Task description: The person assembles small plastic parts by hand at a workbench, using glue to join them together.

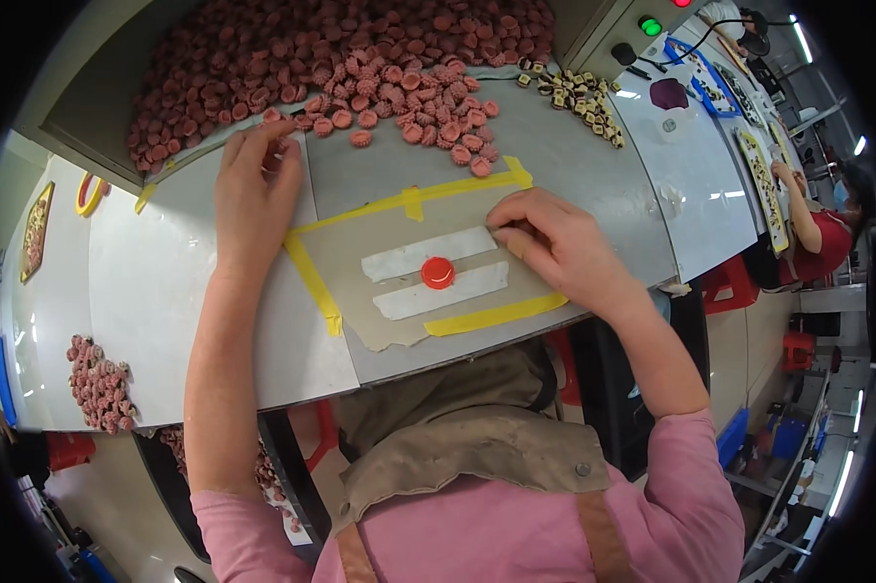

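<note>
My left hand (255,185) reaches to the front edge of a heap of small pink ridged cup-shaped pieces (360,58). Its fingers are curled together, and what they grip there is partly hidden. My right hand (564,248) is closed in a pinch beside the right end of the upper white strip (428,255); anything in its fingertips is hidden. A second white strip (443,291) lies just below. Across the gap between both strips sits a round red disc (438,273). Everything here rests on a beige sheet (360,311) edged with yellow tape (311,282).
Small dark-and-cream pieces (579,97) are spread at the back right. More pink pieces (100,384) lie at the table's left edge. A yellow tape roll (90,194) sits at far left. To the right, a person in red (822,243) works beside a long tray (763,189).
</note>
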`<state>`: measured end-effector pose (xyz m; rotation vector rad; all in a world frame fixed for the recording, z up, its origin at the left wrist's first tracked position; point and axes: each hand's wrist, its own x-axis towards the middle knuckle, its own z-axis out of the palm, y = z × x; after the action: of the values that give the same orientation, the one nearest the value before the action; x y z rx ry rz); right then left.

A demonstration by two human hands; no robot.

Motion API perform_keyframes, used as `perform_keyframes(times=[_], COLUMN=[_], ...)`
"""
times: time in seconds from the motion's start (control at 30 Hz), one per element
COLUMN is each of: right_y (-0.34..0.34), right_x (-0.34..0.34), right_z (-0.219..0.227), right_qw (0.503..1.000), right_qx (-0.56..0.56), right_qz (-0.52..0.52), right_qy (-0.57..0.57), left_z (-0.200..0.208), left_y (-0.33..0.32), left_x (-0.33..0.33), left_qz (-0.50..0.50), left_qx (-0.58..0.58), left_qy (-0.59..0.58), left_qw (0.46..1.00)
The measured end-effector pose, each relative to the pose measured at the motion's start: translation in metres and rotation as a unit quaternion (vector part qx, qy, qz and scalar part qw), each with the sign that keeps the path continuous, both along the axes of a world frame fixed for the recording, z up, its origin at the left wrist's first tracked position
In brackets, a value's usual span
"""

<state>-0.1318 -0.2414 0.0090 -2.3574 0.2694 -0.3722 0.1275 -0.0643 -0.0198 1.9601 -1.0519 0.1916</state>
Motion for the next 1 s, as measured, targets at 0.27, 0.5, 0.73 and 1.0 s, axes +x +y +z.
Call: perform_keyframes(times=[0.27, 0.5, 0.73, 1.0], right_y=[-0.007, -0.012, -0.006, -0.005], right_x=[0.008, 0.002, 0.002, 0.002], right_z=[-0.012, 0.002, 0.019, 0.017], right_qw=[0.994, 0.997, 0.996, 0.985], right_qx=[-0.083, -0.021, -0.011, -0.165], right_qz=[-0.039, -0.074, -0.023, 0.006], right_qy=[-0.062, 0.003, 0.086, 0.056], left_z=[0.015, 0.039, 0.019, 0.01], left_y=[0.006, 0.03, 0.047, 0.046], left_x=[-0.005, -0.069, -0.111, -0.124], left_qz=[-0.004, -0.099, -0.184, -0.17], left_qx=[-0.118, -0.19, -0.273, -0.317], left_qy=[0.246, 0.555, 0.7, 0.735], left_qw=[0.962, 0.804, 0.634, 0.575])
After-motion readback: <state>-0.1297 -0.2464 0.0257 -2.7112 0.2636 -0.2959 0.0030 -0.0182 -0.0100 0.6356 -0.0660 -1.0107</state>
